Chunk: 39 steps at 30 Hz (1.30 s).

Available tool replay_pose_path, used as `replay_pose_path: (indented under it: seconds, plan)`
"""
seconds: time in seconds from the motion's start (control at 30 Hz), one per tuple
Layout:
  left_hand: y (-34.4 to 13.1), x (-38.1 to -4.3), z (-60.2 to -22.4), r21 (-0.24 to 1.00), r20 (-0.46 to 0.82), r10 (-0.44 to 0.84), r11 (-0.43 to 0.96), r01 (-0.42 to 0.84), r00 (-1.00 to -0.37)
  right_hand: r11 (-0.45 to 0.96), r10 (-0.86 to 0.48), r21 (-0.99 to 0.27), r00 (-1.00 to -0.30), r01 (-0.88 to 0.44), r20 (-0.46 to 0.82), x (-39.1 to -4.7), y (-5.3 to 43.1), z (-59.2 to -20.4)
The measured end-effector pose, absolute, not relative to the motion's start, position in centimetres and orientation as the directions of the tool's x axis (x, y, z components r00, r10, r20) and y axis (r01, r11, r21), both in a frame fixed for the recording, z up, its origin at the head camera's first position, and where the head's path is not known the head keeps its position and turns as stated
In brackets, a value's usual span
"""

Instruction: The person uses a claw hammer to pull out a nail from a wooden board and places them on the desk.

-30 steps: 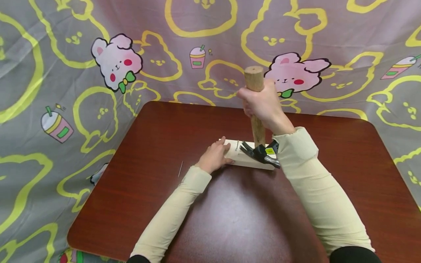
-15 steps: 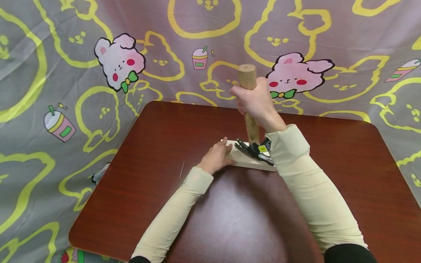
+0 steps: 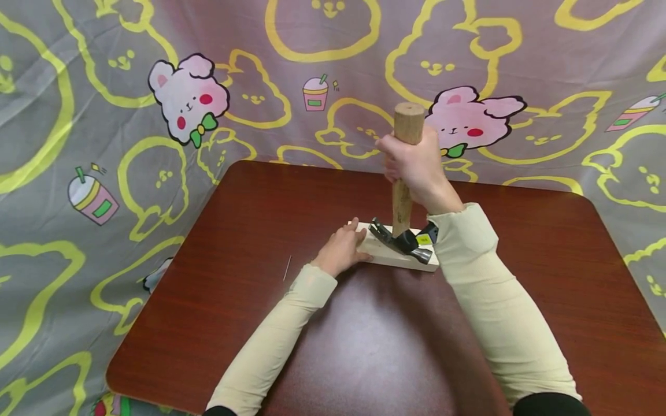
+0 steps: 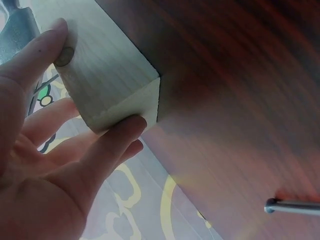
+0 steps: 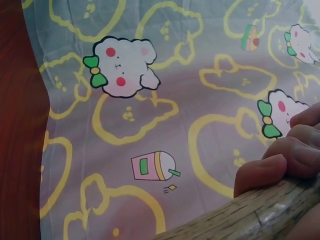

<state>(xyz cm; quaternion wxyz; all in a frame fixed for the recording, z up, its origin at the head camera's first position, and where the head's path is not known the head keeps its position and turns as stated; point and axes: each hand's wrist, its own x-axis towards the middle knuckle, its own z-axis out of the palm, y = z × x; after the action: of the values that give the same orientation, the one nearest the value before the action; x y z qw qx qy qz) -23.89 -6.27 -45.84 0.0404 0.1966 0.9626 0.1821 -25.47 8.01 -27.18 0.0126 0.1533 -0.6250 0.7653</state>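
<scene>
A pale wooden block [image 3: 387, 254] lies on the table, its left end gripped by my left hand [image 3: 340, 248]. In the left wrist view, the thumb and fingers hold the block [image 4: 110, 65] across its edges and end face. My right hand [image 3: 418, 164] wraps round the wooden handle [image 3: 408, 124] of a claw hammer, also seen as the handle [image 5: 250, 215] in the right wrist view. The handle stands nearly upright. The hammer head [image 3: 403, 241] is down at the block's top, claw towards the left hand. Whatever lies under the claw is hidden in the head view.
A loose nail [image 3: 287, 267] lies on the brown table [image 3: 250, 219], left of the left hand; the left wrist view shows the nail [image 4: 292, 206] too. A patterned curtain [image 3: 234, 86] hangs round the back and sides.
The hammer first shifts left, its claw coming over a nail that stood up from the block. Then the handle's top swings back to the right. The left hand keeps its hold.
</scene>
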Motion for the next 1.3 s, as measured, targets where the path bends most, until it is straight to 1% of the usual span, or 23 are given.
replay_pose_path:
  seconds: [0.2, 0.53, 0.67, 0.9, 1.13, 1.3]
  plan:
    - [-6.3, -23.9, -45.9, 0.352, -0.015, 0.391, 0.864, 0.361, -0.920, -0.294, -0.163, -0.919, -0.934, -0.262, 0.318, -24.9, 9.0, -27.4]
    - [-6.4, -23.9, -45.9, 0.333, -0.010, 0.398, 0.866, 0.372, -0.917, -0.327, -0.085, -0.881, -0.917, -0.342, 0.389, -24.2, 10.4, -28.0]
    - [-6.4, -23.8, -45.9, 0.323, -0.004, 0.401, 0.868, 0.378, -0.916, -0.334, -0.073, -0.871, -0.911, -0.362, 0.406, -24.1, 10.4, -28.2]
    - [-6.4, -23.8, -46.0, 0.323, 0.015, 0.418, 0.858, 0.400, -0.908, -0.364, -0.050, -0.860, -0.914, -0.358, 0.402, -23.8, 10.6, -28.2]
    - [-6.3, -23.8, -45.9, 0.315, 0.026, 0.424, 0.856, 0.410, -0.905, -0.357, -0.022, -0.839, -0.894, -0.411, 0.447, -23.8, 11.1, -28.2]
    - [-6.3, -23.8, -45.7, 0.312, 0.027, 0.430, 0.854, 0.416, -0.903, -0.375, -0.023, -0.828, -0.889, -0.416, 0.457, -23.7, 11.1, -28.3]
